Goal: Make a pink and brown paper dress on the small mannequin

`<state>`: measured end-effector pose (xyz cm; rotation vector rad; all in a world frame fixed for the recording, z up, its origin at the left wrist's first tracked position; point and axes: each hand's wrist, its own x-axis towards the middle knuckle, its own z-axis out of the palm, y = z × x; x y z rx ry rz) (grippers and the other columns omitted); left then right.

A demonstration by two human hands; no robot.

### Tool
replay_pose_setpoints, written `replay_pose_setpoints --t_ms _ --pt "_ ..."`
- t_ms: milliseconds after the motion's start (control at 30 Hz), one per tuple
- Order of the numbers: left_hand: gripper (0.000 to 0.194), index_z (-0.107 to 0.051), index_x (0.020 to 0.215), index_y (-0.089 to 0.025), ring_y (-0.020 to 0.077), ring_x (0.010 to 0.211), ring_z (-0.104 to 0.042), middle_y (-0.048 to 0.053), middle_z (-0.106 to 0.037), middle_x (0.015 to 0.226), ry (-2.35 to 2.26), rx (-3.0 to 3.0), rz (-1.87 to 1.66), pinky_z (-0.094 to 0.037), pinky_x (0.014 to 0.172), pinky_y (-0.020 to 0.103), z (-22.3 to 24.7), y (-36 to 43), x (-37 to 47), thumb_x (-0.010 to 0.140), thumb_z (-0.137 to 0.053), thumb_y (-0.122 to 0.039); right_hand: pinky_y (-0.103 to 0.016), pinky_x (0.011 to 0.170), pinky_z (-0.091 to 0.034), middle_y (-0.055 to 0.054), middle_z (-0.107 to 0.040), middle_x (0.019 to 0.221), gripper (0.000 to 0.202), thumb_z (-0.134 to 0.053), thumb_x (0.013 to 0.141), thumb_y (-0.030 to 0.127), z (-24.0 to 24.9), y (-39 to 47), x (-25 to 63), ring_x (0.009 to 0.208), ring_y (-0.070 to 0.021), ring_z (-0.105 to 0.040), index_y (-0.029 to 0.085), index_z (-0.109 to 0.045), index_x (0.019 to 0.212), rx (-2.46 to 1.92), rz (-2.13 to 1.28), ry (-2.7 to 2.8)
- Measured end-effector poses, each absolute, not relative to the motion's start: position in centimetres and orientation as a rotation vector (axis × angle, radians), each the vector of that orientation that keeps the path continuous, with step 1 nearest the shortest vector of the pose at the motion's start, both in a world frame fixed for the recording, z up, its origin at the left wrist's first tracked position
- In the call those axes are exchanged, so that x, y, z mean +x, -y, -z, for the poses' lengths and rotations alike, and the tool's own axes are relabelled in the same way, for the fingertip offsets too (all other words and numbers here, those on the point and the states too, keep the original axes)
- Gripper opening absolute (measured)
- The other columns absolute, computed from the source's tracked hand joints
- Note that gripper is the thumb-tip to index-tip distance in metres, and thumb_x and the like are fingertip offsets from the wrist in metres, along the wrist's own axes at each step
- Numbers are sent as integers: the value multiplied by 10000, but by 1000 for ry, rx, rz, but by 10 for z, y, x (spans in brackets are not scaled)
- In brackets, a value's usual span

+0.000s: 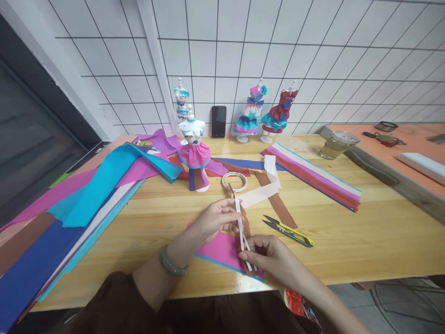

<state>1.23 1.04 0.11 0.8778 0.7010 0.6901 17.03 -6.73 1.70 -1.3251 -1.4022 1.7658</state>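
Phone (pixel 219 122), dark screen, upright by white tiled wall (pixel 201 58), 12 o'clock. Pink, white and blue dressed figure (pixel 253 106) on stand, 1 o'clock; red and blue figure (pixel 280 113) beside it, 2 o'clock. Glass of pale yellow liquid (pixel 333 149), near 3 o'clock, beside orange table (pixel 417 146). On that table: black band (pixel 385 125), white box (pixel 422 165). Dark door (pixel 31 116), 10 o'clock. Grey floor (pixel 356 308), 4 o'clock.
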Motion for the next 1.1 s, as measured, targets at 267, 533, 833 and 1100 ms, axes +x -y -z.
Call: replay_pose_setpoints --t_ms 267,533,833,1100 --pt "390 -522 1082 -170 104 585 -616 48 -661 775 -714 864 -702 -482 505 192 -3 -9 14 715 -649 -199 -217 534 -386 -2 -573 606 290 -654 721 411 -26 65 181 534 -87 -466 128 -593 712 -1224 -1838 1432" --pt "177 -558 913 -119 134 570 -640 83 -670 751 -638 732 -706 -475 426 185 1 -12 9 794 -549 -249 -221 527 -333 20 -511 612 374 -655 706 456 -24 68 187 533 -83 -414 127 -604 876 -1126 -1903 1457" --pt "135 -530 835 -118 145 532 -643 65 -660 696 -640 681 -698 -459 392 189 -1 -10 9 804 -524 -249 -198 477 -317 0 -541 635 371 -527 804 488 -28 71 213 491 -64 -393 133 -622 851 -1231 -1798 1634" --pt "166 -523 810 -125 175 542 -652 53 -637 644 -653 715 -679 -453 389 194 -3 -7 10 799 -530 -291 -332 688 -479 -97 -676 867 313 -507 821 422 -12 70 255 788 -230 -607 177 -674 923 -1757 -576 1970"
